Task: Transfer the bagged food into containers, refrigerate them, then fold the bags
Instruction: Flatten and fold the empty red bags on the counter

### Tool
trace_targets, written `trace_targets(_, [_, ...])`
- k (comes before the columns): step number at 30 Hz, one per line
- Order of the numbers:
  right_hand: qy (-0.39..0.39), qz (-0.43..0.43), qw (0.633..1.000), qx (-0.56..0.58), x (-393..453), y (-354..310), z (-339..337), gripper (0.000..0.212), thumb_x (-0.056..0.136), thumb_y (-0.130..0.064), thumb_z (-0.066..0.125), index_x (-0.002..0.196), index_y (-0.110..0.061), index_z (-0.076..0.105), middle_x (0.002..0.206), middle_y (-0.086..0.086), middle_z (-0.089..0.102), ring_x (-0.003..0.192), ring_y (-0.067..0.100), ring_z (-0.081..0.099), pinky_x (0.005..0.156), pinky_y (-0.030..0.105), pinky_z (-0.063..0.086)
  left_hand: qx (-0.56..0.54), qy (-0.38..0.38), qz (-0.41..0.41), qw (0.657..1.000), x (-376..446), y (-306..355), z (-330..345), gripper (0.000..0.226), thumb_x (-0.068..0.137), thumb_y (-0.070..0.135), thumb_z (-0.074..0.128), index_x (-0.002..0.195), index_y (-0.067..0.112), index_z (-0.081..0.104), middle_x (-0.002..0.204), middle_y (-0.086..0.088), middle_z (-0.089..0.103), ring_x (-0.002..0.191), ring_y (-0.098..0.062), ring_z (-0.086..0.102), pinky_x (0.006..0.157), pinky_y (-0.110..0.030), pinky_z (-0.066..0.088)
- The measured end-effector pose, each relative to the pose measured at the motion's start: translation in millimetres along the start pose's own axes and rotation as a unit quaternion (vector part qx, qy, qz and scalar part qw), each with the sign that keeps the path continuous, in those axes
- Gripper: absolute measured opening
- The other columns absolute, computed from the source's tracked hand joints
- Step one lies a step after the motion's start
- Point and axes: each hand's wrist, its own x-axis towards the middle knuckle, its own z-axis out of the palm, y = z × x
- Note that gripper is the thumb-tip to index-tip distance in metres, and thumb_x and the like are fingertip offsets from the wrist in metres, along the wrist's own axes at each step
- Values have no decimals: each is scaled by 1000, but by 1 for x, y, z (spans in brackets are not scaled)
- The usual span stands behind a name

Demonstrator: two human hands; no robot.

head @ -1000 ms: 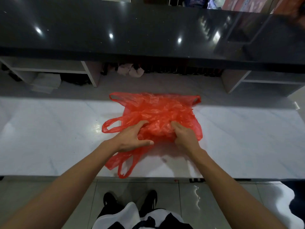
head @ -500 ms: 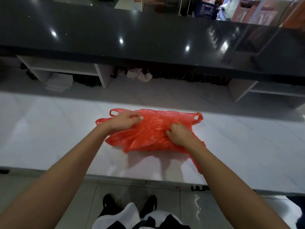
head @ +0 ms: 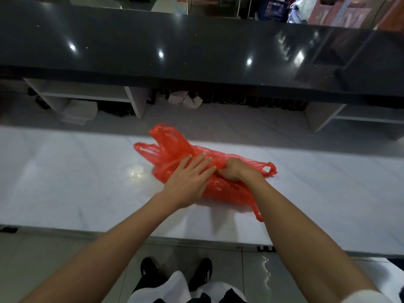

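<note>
red plastic bag (head: 175, 149) lies crumpled and partly folded on the white marble counter (head: 65, 176), near its front edge. left hand (head: 188, 178) presses flat on the bag, fingers straight and slightly apart, apparently to hold the fold down and push out air. right hand (head: 235, 170) grips the bag's middle, fingers curled into the plastic, apparently to anchor it. no food or containers show; judged stage: bag folding.

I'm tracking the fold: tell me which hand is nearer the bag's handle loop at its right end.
Right. The right hand grips the red bag just beside that handle loop; the left hand presses flat farther left, mid-bag.
</note>
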Motion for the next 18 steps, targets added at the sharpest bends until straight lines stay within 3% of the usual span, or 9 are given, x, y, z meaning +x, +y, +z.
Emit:
trace_targets(4, [-25,-46,998,16,-10,7,5,45,92,-53,60,112,-12,69,113,13,69,89,24,59,77,31,41,-25,-126,-56,990,3,-13,23,70,98,58,15,156,24,36,164,-8,30,155,-28,17,122,-61,7])
trace_targets(6, [-27,-50,998,27,-12,10,4,48,92,-56,60,112,-13,69,112,11,70,90,24,61,78,32,44,-49,-138,-66,987,6,-17,30,75,95,63,8,159,28,25,167,-3,21,156,-24,8,122,-60,-1])
trace_targets(8, [-12,-53,998,22,-13,10,4,53,90,-58,60,117,-14,68,116,8,70,95,25,63,82,34,48,-69,-144,-78,984,9,-19,37,74,94,64,9,159,31,22,167,-1,24,156,-23,12,122,-60,0])
trace_targets(11, [143,-80,986,-27,-21,6,4,52,89,-54,62,127,-18,61,122,6,68,108,28,63,88,39,51,-95,-140,-104,980,17,-21,46,72,93,63,10,157,34,25,161,2,34,151,-23,23,122,-59,6])
trace_targets(15, [378,-183,895,-148,-49,-2,21,36,90,-36,64,121,-17,65,127,5,64,112,31,58,94,45,43,-89,-127,-118,981,26,-25,49,71,90,60,9,152,36,35,153,3,42,141,-24,36,120,-59,16])
trace_targets(17, [403,-227,867,-186,-57,-1,37,33,87,-35,63,114,-17,68,129,6,63,118,30,55,101,47,36,-89,-124,-120,981,27,-27,52,73,90,60,6,152,37,36,152,2,42,139,-25,36,119,-57,19])
trace_targets(18, [381,-231,872,-204,-60,1,45,39,88,-39,61,120,-17,67,136,8,60,125,30,52,108,49,30,-92,-122,-122,981,27,-27,53,74,89,61,4,151,37,37,151,2,42,138,-24,36,119,-56,19])
